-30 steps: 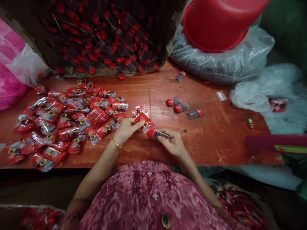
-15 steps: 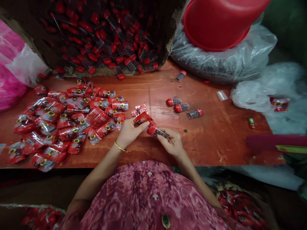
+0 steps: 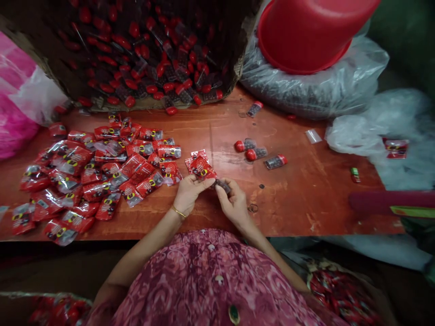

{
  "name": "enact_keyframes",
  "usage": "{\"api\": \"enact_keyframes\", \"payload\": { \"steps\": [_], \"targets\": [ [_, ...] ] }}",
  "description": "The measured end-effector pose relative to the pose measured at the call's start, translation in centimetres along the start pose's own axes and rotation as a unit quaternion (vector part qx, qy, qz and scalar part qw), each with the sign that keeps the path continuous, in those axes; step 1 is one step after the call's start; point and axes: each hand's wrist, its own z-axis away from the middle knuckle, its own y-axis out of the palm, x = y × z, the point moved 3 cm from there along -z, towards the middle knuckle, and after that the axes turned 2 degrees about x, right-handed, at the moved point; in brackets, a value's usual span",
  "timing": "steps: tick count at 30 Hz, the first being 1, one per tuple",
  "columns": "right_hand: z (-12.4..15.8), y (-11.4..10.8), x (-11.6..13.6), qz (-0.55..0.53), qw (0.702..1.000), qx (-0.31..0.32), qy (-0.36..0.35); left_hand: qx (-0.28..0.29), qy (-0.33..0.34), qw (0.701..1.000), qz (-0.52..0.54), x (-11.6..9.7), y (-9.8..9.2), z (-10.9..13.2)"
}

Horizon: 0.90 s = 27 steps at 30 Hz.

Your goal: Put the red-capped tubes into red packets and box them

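Observation:
My left hand [image 3: 190, 192] pinches a small red printed packet [image 3: 203, 168] by its lower edge. My right hand [image 3: 234, 201] grips a small clear tube of dark pieces [image 3: 223, 184], whose other end goes into the mouth of the packet. The tube's red cap does not show apart from the packet. Behind the packet lie more flat red packets [image 3: 195, 156]. To the right, three red-capped tubes [image 3: 276, 161] rest on the table. On the left is a heap of filled red packets [image 3: 102, 167].
An open cardboard box [image 3: 50, 68] full of red-capped tubes stands at the back. A red tub [image 3: 306, 36] sits on a plastic bag [image 3: 316, 93] of dark contents. A lone tube [image 3: 254, 108] and a small clear bag [image 3: 313, 136] lie on the wooden table [image 3: 316, 194].
The tube's red end has gone into the packet. Both hands have drawn closer together and slightly lower, and the packet now stands more upright above the left fingers.

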Motion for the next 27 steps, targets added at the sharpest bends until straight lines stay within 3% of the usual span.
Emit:
{"api": "enact_keyframes", "payload": {
  "steps": [4, 6, 11, 15, 22, 27],
  "targets": [
    [0.1, 1.2, -0.5, -0.116, 0.99, 0.029, 0.072, 0.017, -0.016, 1.0, 0.011, 0.2, 0.3, 0.2],
    [0.2, 1.6, -0.5, -0.152, 0.984, 0.035, 0.091, 0.006, 0.008, 1.0, -0.002, 0.3, 0.4, 0.2],
    [0.0, 0.9, 0.0, -0.054, 0.997, -0.045, 0.02, -0.017, 0.082, 0.996, -0.044, 0.4, 0.8, 0.4],
    [-0.6, 0.9, 0.4, -0.056, 0.998, 0.035, 0.02, 0.011, 0.082, 0.996, -0.015, 0.5, 0.9, 0.1],
    [-1.2, 1.1, 1.0, -0.063, 0.997, 0.048, 0.019, 0.04, 0.07, 0.997, -0.014, -0.4, 0.5, -0.3],
    [-0.9, 1.1, 1.1, -0.063, 0.995, 0.074, 0.033, 0.001, 0.101, 0.995, 0.021, -0.4, 0.7, 0.1]
  ]
}}
